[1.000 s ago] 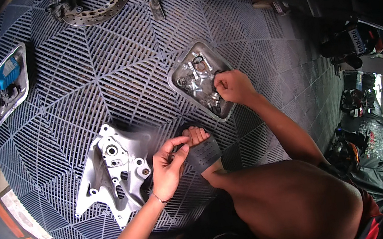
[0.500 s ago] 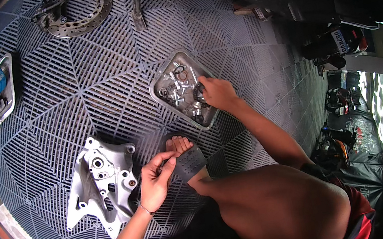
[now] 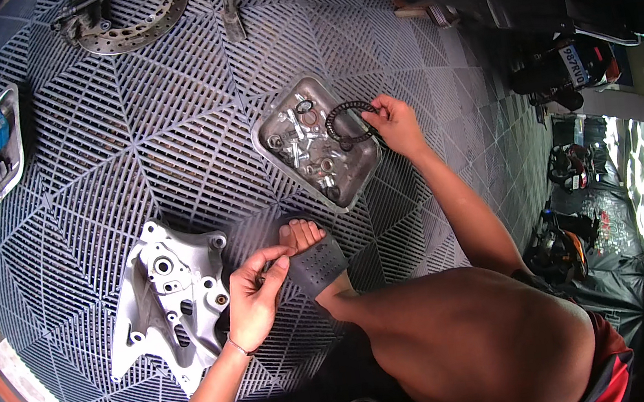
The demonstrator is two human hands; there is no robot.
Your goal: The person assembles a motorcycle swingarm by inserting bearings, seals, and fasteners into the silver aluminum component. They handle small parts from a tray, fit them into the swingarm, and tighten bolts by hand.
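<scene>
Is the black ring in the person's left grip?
No, the right grip holds the black ring by its edge, over the metal tray.

Perforated brake disc (image 3: 130, 39) lies ahead; metal tray (image 3: 20, 136) far left

The silver bracket (image 3: 154, 307) is showing smooth, satiny cast metal, its raised edges catching the light. The floor tiles (image 3: 169, 165) are looking like matt grey plastic, rough with ribs. The parts tray (image 3: 353, 178) is gleaming dully in bare metal, while its bolts (image 3: 296, 135) are shining brighter. The toothed ring (image 3: 346, 106) is looking dark and ridged; I'm not managing to tell metal from plastic. The black sheeting (image 3: 627, 294) is glinting, creased and glossy.
</scene>
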